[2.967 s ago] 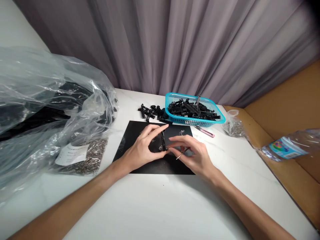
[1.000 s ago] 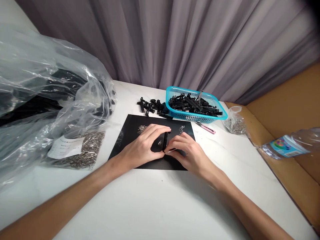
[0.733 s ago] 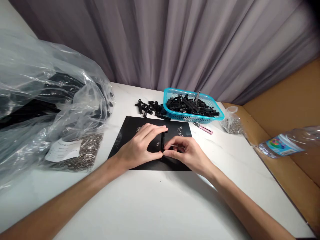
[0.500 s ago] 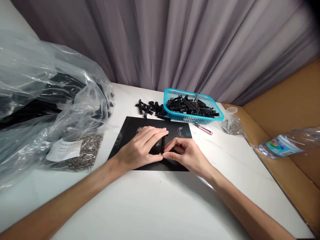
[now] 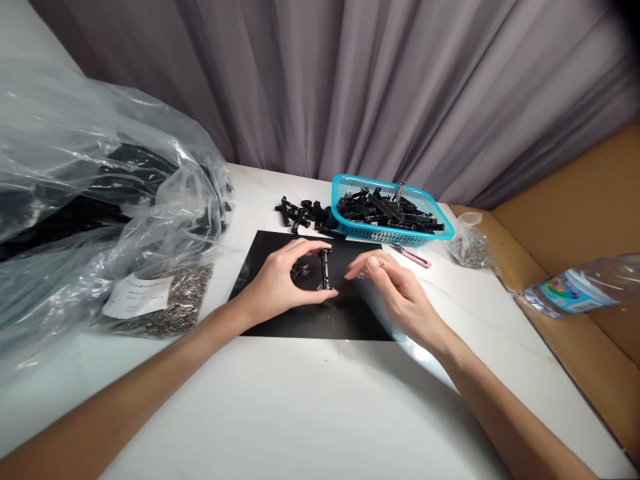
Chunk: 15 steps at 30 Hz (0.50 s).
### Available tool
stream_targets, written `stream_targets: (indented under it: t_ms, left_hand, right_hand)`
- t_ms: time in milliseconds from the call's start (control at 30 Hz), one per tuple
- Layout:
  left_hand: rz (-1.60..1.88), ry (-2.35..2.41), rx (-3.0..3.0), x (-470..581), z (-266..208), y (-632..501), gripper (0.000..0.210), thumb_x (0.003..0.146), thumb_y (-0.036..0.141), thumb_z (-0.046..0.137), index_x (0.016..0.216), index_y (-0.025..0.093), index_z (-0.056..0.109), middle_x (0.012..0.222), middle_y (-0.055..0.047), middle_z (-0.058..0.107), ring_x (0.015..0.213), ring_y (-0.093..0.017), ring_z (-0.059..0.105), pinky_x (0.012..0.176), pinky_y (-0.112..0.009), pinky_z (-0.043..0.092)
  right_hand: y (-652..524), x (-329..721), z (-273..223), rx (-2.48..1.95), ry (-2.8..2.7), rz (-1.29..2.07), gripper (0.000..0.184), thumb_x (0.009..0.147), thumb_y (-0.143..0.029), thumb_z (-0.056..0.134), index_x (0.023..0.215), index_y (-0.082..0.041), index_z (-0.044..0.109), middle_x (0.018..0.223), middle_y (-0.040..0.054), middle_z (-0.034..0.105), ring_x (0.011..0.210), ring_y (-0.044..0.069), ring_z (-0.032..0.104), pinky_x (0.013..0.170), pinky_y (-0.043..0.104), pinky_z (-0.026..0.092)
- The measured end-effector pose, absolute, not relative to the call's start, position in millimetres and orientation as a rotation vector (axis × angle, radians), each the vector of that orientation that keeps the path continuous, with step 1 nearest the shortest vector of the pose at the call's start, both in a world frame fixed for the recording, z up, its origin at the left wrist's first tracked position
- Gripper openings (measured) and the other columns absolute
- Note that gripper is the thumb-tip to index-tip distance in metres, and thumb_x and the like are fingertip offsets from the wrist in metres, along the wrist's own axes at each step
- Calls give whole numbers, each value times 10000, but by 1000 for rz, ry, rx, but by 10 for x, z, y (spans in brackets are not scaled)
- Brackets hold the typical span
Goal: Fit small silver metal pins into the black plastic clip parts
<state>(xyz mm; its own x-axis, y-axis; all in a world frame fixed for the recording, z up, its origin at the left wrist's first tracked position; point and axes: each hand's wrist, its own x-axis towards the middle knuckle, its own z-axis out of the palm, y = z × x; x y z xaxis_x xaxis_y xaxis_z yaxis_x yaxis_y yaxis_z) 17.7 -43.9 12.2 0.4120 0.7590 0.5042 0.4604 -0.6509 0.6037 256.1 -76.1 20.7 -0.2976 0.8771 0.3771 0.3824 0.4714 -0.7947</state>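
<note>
My left hand grips a slim black plastic part by its two ends, between thumb and fingertips. The part stands lengthwise away from me above a black mat. To its right, my right hand hovers over the mat with thumb and fingers drawn together. A tiny shiny metal piece shows at its thumb; its exact kind is too small to make out. Small metal pieces lie in a pile behind my left hand. Another few metal bits show beneath my right fingers, partly hidden.
A blue basket full of black parts stands at the back, with loose black parts beside it. A pink-handled cutter lies in front. Bags of metal pieces sit left and right. A plastic bottle lies by the cardboard.
My right hand has drawn away from the black part, up and to the right. My left hand still holds the part, which now shows more fully between thumb and fingers.
</note>
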Motion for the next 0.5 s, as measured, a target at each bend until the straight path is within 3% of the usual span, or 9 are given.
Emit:
stream_targets:
  t_ms: [133,300,500]
  left_hand:
    - [1106,1052,2295,161,89,-399,607,725,324,910,1268,223,659,1243,-64,700,1133,-241,684,1051,-403,553]
    - [1073,1053,2320,159,84,-397,616,735,341,899,1285,223,647,1262,-65,679,1178,-251,645,1052,-413,535]
    - [985,1102,2297,168,105,-416,624,716,338,893,1285,235,659,1241,-65,684,1235,-280,566,1094,-467,489]
  right_hand:
    - [-780,2562,156,-1144,-1921,612,472,1111,-486,356,1018,-265,762,984,62,669,984,228,592,923,402,474]
    - [-797,2528,163,-1077,-1731,975,384,1051,-508,541,965,-200,754,755,20,649,622,138,529,592,292,451]
    - [-806,2461,178,-892,-1597,1163,272,1018,-410,636,967,-174,762,789,34,724,631,118,600,614,260,505]
